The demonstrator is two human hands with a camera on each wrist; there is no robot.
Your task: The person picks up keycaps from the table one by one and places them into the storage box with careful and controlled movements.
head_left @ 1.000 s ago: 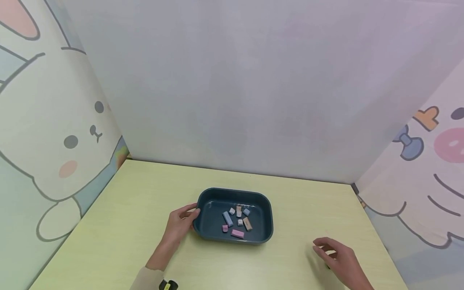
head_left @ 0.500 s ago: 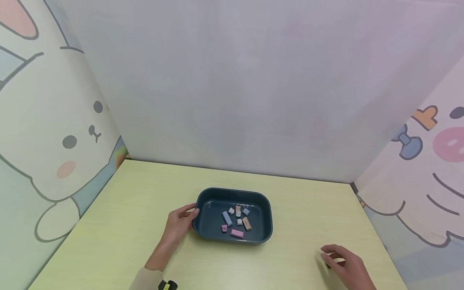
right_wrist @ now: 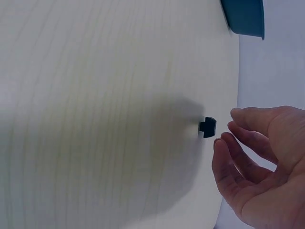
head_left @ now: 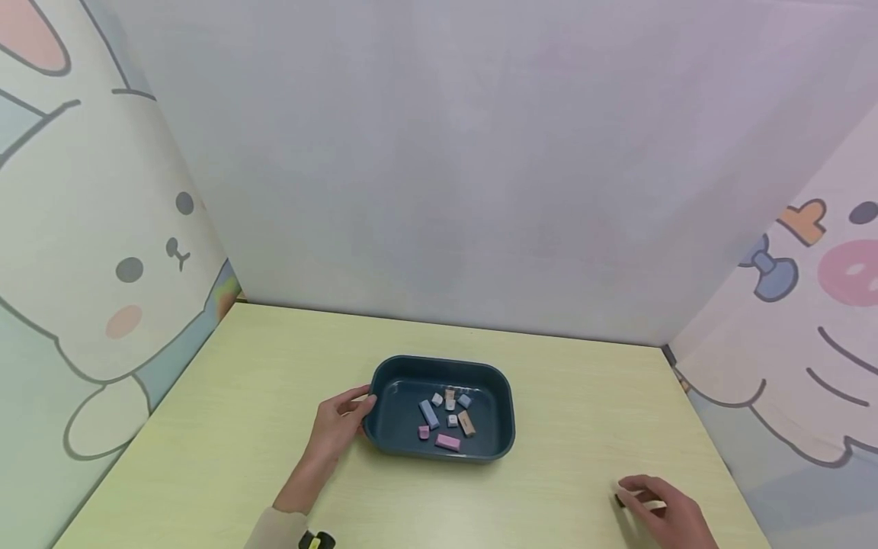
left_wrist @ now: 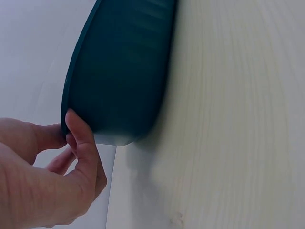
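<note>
At the left end of a dark teal tray (head_left: 391,427), my left hand (head_left: 336,431) pinches the rim between thumb and fingers; the left wrist view shows the fingers (left_wrist: 86,148) against the tray's outer wall. Several small blocks lie in the tray, among them a blue bar (head_left: 429,414), a tan bar (head_left: 466,424), a pink bar (head_left: 448,442) and a pink cube (head_left: 424,432). To the right, my right hand (head_left: 661,507) hovers low with loosely bent fingers apart. Just off its fingertips lies a small black T-shaped piece (right_wrist: 208,127) on the table.
The pale yellow wooden table (head_left: 549,488) runs back to a plain whitish wall (head_left: 439,191). Side panels with cartoon animals stand left (head_left: 137,267) and right (head_left: 816,343). A black and yellow device (head_left: 317,540) sits by the left wrist.
My right hand has moved right and toward the near edge, bringing its fingertips to the black piece. The left hand keeps its grip on the tray, and the blocks stay as they were.
</note>
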